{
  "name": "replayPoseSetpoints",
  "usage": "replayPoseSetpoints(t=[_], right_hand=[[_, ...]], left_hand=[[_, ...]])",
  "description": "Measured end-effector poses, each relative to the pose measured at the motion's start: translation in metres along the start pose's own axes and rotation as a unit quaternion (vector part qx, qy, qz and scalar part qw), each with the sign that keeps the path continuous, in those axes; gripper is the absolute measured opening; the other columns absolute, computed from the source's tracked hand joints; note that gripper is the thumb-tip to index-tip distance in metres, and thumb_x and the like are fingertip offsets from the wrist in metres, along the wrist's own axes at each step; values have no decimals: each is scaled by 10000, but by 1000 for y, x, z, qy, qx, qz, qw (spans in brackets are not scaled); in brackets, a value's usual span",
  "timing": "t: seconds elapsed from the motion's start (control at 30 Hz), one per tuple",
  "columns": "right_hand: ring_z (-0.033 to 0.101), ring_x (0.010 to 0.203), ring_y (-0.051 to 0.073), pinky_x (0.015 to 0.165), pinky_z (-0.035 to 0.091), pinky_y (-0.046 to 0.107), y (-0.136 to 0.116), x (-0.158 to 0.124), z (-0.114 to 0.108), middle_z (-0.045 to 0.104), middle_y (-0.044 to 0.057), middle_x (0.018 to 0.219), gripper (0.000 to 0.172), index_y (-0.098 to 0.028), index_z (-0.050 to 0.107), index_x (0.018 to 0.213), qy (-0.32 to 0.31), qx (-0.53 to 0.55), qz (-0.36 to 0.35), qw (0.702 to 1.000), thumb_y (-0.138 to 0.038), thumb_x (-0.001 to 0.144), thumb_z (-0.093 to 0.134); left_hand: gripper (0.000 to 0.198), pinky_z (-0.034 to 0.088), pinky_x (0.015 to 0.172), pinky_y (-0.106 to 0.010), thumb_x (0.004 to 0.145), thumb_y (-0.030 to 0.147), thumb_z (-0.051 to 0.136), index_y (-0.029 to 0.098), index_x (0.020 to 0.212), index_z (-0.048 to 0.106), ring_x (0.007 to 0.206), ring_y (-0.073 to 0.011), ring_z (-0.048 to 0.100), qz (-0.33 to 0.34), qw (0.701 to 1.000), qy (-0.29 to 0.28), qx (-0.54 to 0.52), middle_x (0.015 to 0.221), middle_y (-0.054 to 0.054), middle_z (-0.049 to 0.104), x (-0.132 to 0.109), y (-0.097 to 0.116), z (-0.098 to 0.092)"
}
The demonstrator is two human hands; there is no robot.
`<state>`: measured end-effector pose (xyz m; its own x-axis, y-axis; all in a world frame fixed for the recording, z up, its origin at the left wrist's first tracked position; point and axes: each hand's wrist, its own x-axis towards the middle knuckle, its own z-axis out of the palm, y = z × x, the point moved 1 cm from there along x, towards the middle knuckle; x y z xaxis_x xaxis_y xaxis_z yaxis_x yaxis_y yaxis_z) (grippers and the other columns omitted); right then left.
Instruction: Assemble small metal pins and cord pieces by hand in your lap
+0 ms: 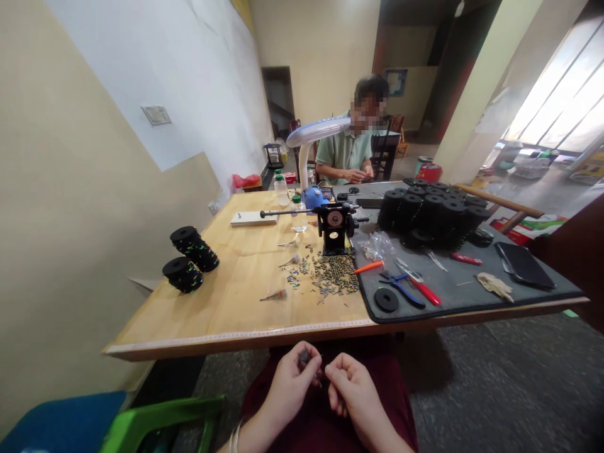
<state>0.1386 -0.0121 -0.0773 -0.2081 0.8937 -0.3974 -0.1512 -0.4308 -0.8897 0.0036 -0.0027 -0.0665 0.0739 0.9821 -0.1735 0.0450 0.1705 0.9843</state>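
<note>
My left hand [293, 375] is closed above my lap, just in front of the table edge. Between its fingers shows a small dark grey piece [303, 357], too small to name. Close beside it, my right hand [353, 385] is pinched, thumb against forefinger; whatever it grips is hidden. The two hands' fingertips nearly meet. On the wooden table [226, 302] beyond them lies a spread of small dark and brassy parts [337, 274]. A black hand-cranked winding device [335, 220] with a long horizontal rod stands behind these.
Stacked black discs [182, 275] stand at left, and many more black stacks [425, 211] at right. The grey mat [443, 302] bears blue-handled pliers [403, 290], a red-handled cutter [427, 290] and a single disc [385, 299]. A lamp [318, 130] rises near a co-worker [344, 154] seated opposite.
</note>
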Motion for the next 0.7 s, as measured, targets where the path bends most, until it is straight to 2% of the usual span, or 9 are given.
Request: replayPoseSetpoints(t=[0.13,0.33,0.7], right_hand=[[303,257,23,304,156,145,-1,0,0,513,-75,334,473,-194,460,647,-6,9,3,1000,-625,650,656],[317,262,26,306,160,145,-1,-1,2,517,-73,338,428,-193,463,646,-10,19,17,1000,-571,664,663],[317,265,22,304,159,138,-3,2,3,489,-84,325,375,-192,458,629,-8,47,31,998,-498,650,673]], left_hand=[[180,439,537,-222,827,333,575,178,742,542,563,-128,542,59,994,21,85,638,24,557,-3,0,-3],[126,449,613,-243,853,253,526,189,754,569,653,-157,574,155,962,48,221,703,-5,605,-6,7,-6],[103,464,625,-238,885,214,492,201,805,556,667,-155,587,231,926,44,297,731,-11,594,-8,5,-8]])
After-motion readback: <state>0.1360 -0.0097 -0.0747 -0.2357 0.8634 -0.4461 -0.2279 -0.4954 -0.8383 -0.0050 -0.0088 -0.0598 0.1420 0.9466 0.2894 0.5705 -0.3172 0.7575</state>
